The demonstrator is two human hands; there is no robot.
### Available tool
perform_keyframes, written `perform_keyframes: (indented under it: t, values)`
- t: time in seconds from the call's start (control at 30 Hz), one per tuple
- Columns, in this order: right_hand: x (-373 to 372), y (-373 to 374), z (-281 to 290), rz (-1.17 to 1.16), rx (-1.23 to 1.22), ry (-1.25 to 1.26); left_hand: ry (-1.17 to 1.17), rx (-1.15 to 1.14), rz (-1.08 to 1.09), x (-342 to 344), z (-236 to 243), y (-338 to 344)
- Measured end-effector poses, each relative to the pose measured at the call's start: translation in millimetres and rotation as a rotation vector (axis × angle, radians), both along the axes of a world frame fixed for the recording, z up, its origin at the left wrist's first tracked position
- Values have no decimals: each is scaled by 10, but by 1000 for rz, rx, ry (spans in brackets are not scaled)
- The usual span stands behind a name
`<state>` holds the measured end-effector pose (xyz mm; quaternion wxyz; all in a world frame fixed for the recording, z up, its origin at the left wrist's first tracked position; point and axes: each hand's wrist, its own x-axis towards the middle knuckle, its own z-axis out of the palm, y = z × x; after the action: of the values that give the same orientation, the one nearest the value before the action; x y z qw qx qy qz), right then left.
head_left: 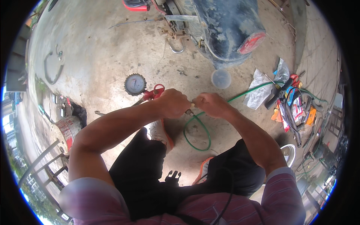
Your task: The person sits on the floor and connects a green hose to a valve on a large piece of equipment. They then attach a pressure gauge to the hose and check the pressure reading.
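My left hand (174, 103) is closed round the handle of a tire inflator gun. The gun's round dial gauge (135, 84) with a dark ridged rim and its red body (153, 92) stick out to the left of my fist. Just below the fist shows a metal hose fitting (190, 112), and a green air hose (209, 139) loops down from it over the floor. My right hand (212, 105) is close beside the left, its fingers pinched together next to the fitting. Whatever lies between those fingertips is hidden. The hose passes behind the right hand and runs off to the right.
A motorcycle's dusty rear part (227, 30) stands ahead, with a translucent round tub (221, 78) beneath it. Packets and tools lie in a pile (294, 101) at the right. A paint-stained drum (66, 131) stands at the left. A curved dark tube (52, 71) lies far left.
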<state>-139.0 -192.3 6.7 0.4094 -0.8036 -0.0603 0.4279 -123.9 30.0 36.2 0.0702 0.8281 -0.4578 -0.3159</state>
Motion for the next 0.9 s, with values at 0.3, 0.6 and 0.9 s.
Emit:
perform_keyframes:
  t: [0.3, 0.6, 0.9]
  values:
    - [88, 185, 108, -156, 415, 508, -94, -119, -217, -453, 94, -602]
    - [104, 184, 348, 100, 513, 643, 58, -307, -303, -718, 371, -865]
    - [6, 55, 151, 11, 535, 690, -10, -365, 940, 187, 659, 893]
